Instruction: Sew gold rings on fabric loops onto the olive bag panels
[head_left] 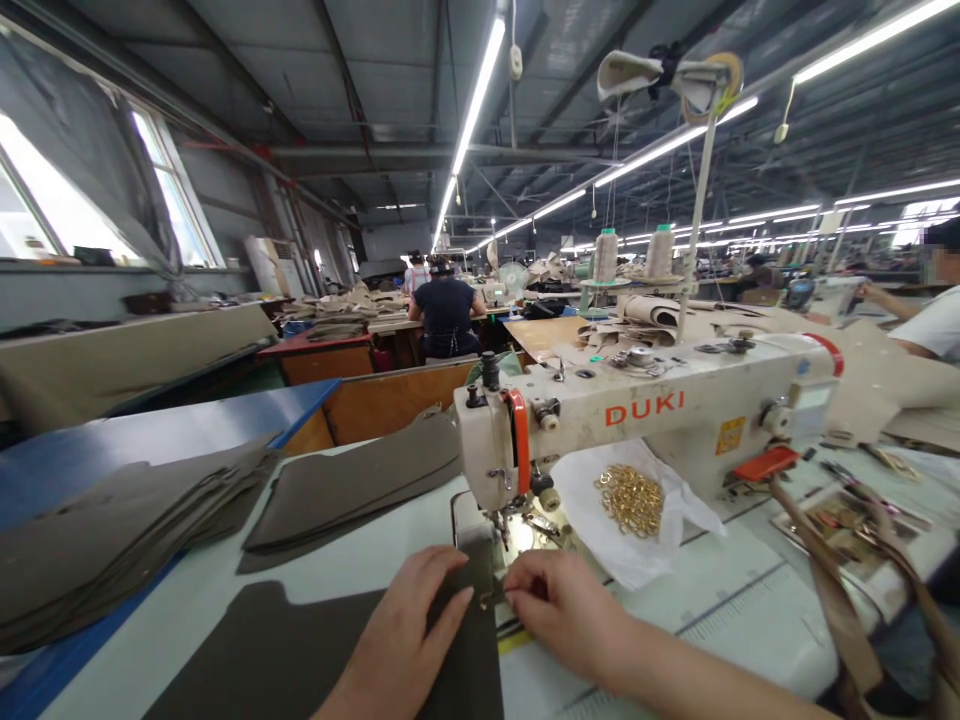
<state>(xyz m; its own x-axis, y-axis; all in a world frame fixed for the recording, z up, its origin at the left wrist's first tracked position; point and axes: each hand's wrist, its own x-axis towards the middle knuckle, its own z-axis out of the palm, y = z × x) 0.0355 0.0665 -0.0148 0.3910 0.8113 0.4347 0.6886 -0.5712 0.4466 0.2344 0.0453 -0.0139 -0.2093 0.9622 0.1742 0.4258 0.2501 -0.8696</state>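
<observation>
A dark grey-brown fabric piece lies on the pale green table, its right edge near the needle of a white sewing machine. My left hand rests on this fabric, thumb and fingers apart, with nothing between them. Just right of the fabric's edge, my right hand is closed in a pinch by the needle area. A small gold-coloured piece shows at its fingertips; what the fingers grip is too small to make out. Lamp light falls on the needle plate. Gold rings lie heaped on white paper behind my right hand.
Stacked dark fabric pieces lie behind the left hand, with another stack at far left. A parts tray and brown straps are at right. Thread cones stand behind the machine. A person sits ahead; another is at far right.
</observation>
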